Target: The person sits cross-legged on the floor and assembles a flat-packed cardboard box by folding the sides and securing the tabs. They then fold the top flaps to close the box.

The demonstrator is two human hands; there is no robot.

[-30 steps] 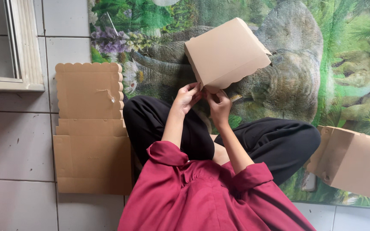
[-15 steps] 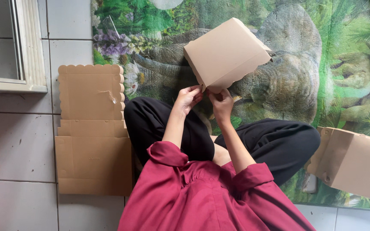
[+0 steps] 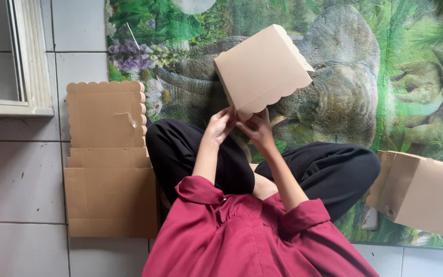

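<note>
A person in a red shirt sits cross-legged on a green picture mat (image 3: 396, 31), holding up a tan cardboard box (image 3: 260, 69) with a scalloped edge above their lap. The left hand (image 3: 220, 126) and the right hand (image 3: 258, 128) are both closed on the box's lower near corner, fingers curled around the cardboard. On the tiled floor (image 3: 21, 174) to the left lies a stack of flat cardboard sheets (image 3: 108, 169), the top one scallop-edged. At the right edge, on the mat, sits another folded tan box (image 3: 426, 192).
</note>
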